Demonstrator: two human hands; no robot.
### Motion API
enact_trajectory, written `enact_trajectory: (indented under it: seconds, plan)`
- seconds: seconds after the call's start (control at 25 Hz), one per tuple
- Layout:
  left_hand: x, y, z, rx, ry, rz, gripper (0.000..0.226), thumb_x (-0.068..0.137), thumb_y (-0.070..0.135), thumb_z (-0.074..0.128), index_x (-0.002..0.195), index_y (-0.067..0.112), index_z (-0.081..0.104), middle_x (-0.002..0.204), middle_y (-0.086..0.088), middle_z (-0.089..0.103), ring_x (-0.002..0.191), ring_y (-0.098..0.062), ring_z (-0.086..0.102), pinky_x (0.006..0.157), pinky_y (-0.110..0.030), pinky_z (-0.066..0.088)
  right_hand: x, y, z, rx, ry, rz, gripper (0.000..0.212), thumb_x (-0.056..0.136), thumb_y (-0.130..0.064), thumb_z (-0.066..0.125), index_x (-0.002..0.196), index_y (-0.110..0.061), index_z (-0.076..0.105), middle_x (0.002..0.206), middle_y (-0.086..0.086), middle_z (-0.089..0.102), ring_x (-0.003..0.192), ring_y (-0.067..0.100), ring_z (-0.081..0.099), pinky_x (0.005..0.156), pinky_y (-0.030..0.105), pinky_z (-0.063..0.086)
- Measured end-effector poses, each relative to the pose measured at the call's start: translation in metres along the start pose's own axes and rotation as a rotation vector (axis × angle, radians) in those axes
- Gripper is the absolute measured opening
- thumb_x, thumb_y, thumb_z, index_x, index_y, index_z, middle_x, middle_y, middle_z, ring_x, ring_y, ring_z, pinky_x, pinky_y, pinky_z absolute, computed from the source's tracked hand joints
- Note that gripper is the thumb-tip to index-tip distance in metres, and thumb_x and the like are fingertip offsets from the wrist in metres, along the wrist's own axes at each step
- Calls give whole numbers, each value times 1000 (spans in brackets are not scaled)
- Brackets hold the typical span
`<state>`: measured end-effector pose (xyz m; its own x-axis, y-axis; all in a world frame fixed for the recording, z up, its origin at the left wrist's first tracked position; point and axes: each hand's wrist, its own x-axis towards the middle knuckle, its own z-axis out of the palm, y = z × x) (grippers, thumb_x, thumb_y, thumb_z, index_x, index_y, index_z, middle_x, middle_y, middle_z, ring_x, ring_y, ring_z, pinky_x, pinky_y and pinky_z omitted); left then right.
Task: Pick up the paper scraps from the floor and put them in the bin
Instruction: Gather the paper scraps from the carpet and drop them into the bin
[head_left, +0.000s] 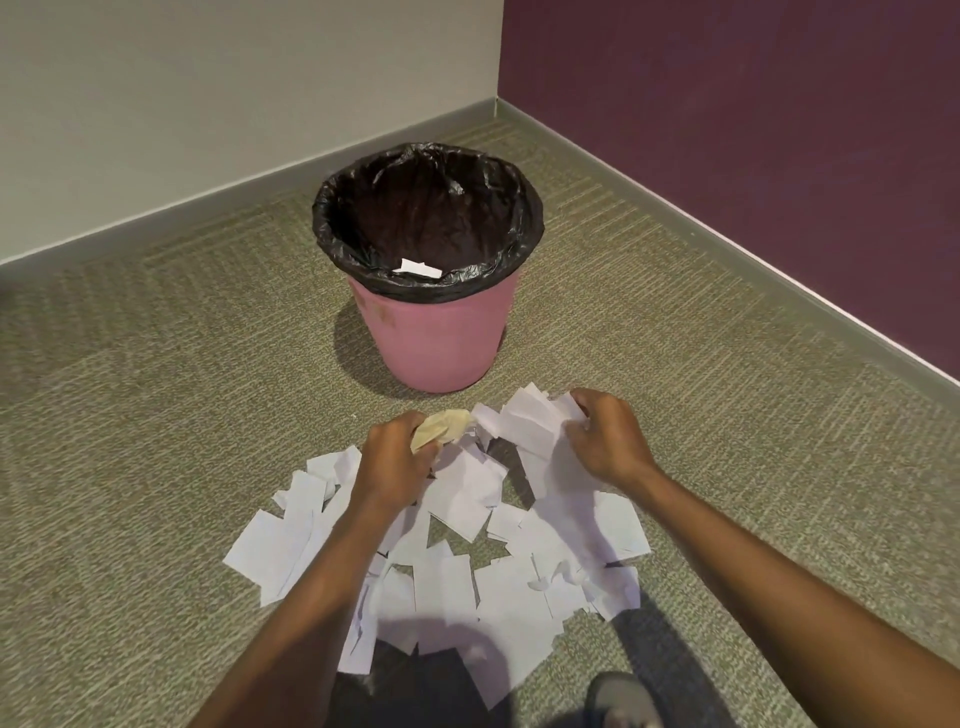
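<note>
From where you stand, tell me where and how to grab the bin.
Likely the near rim of the bin, from above, hooking over the liner: it stands upright, open-topped, and its tapered wall looks too wide to clasp.

Nothing legible: the white paper scraps (457, 571) at six o'clock and the pink plastic bin (436, 338) at twelve o'clock show no readable text.

Our left hand (395, 457), back up, curls round a tan paper wad (448, 423); our right hand (605, 441), near it, fingers bent, grips white scraps (530, 421).
</note>
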<state>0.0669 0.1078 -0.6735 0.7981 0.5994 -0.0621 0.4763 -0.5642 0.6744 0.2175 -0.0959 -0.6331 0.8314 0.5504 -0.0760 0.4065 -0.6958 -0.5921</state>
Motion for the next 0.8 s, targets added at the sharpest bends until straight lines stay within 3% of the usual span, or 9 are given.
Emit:
enact_trajectory:
  seconds: [0.12, 0.24, 0.4, 0.64, 0.8]
  plan:
    - [-5, 7, -5, -67, 2, -13, 8, 84, 11, 72, 91, 11, 67, 79, -4, 66, 67, -14, 57, 48, -15, 39, -9, 1, -12, -58, 21, -59, 24, 85, 4, 52, 71, -16, 55, 62, -2, 54, 55, 15, 51, 46, 25, 32]
    - [-11, 10, -9, -62, -1, -8, 10, 84, 11, 73, 91, 11, 67, 79, -3, 66, 73, -19, 58, 57, -22, 41, -29, -2, -6, -385, -31, -297, 27, 87, 6, 52, 97, -15, 65, 64, -7, 54, 49, 10, 49, 48, 20, 29]
    - [-20, 10, -15, -81, -43, 8, 11, 83, 9, 73, 93, 10, 68, 77, 2, 64, 69, -10, 54, 58, -18, 39, -38, 1, 1, -391, -71, -250, 21, 88, 0, 51, 76, -17, 56, 60, 0, 57, 51, 15, 46, 46, 22, 21]
    - [-24, 13, -30, -156, -69, 34, 14, 82, 11, 75, 95, 9, 69, 85, -3, 72, 81, -23, 65, 74, -33, 54, -26, -2, -12, -196, -134, -77, 27, 88, -2, 50, 62, -10, 53, 59, 9, 58, 51, 20, 47, 48, 28, 30]
    - [-21, 24, -45, -200, -70, 61, 19, 81, 15, 76, 98, 10, 70, 86, -5, 72, 83, -28, 66, 74, -42, 55, -17, -10, -23, -104, -162, -9, 25, 87, 1, 56, 62, -1, 56, 59, 13, 56, 53, 21, 46, 52, 29, 36]
